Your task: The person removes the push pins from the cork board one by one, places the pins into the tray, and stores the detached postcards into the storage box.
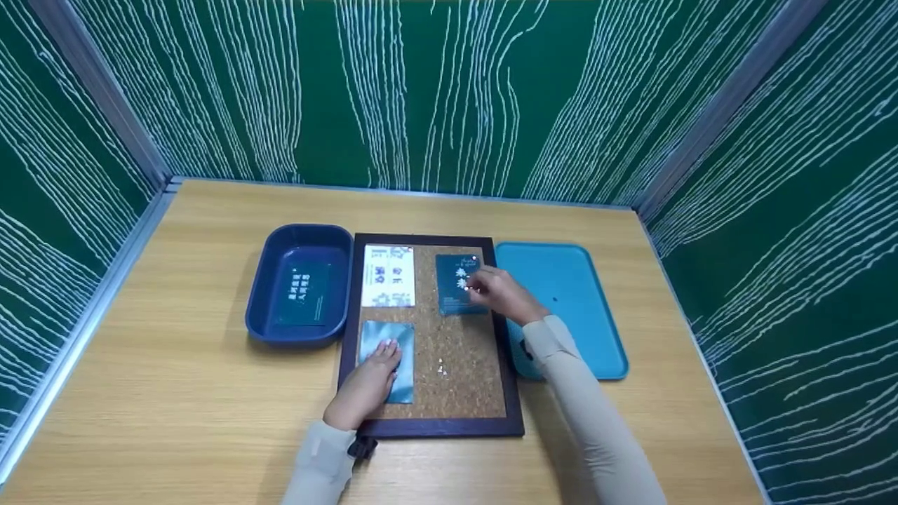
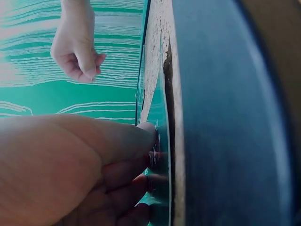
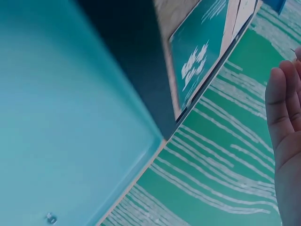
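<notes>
A framed corkboard (image 1: 463, 393) lies on the table. My left hand (image 1: 372, 384) rests with outstretched fingers on a glossy teal card (image 1: 403, 337) at the board's lower left; its near edge lifts slightly in the left wrist view. Over the dark green card (image 1: 452, 301) at the upper right, my right hand (image 1: 506, 294) pinches a small push pin (image 3: 293, 50), mostly hidden by the fingers. A pin (image 1: 474, 257) sits at that card's top. Upper left on the cork is a white printed card (image 1: 389, 277), with a reddish pin (image 1: 410, 248) at its corner.
Several small clear pins (image 1: 441, 367) are on the cork's lower middle. Left of the board stands a dark blue bin (image 1: 256, 308) holding a green card (image 1: 305, 294). A turquoise tray (image 1: 582, 337) lies to the right, partly under the right forearm. Green walls (image 1: 456, 91) enclose the table.
</notes>
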`<act>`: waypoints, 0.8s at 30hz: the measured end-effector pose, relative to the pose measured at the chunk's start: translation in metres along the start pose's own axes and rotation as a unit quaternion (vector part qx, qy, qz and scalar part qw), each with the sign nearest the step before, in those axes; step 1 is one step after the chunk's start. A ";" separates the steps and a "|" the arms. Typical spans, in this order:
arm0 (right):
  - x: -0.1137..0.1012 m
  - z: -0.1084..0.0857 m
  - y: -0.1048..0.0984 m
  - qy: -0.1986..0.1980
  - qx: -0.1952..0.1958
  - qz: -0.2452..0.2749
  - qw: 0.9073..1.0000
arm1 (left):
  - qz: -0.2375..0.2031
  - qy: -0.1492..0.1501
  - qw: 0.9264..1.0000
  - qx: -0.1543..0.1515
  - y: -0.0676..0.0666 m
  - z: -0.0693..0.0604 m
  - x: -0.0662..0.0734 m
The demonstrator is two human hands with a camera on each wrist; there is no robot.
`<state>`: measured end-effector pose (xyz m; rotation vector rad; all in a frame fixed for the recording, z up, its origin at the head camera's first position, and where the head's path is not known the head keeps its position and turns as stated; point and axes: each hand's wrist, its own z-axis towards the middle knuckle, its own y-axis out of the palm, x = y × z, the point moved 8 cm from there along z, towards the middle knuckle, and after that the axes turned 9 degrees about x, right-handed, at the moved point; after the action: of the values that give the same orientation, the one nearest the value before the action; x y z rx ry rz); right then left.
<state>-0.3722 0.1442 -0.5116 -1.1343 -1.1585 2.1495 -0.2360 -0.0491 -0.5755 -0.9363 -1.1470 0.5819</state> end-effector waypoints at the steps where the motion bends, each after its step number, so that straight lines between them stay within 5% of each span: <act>1: 0.003 -0.001 -0.003 0.003 0.004 -0.002 1.000 | 0.000 0.001 1.000 -0.003 0.000 0.000 0.000; 24: 0.081 -0.048 -0.047 0.082 0.039 0.004 0.996 | 0.004 -0.001 0.999 -0.054 0.003 -0.005 0.000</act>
<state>-0.3781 0.2487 -0.5244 -1.2562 -0.9904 2.0456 -0.2311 -0.0487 -0.5788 -1.0337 -1.1866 0.5325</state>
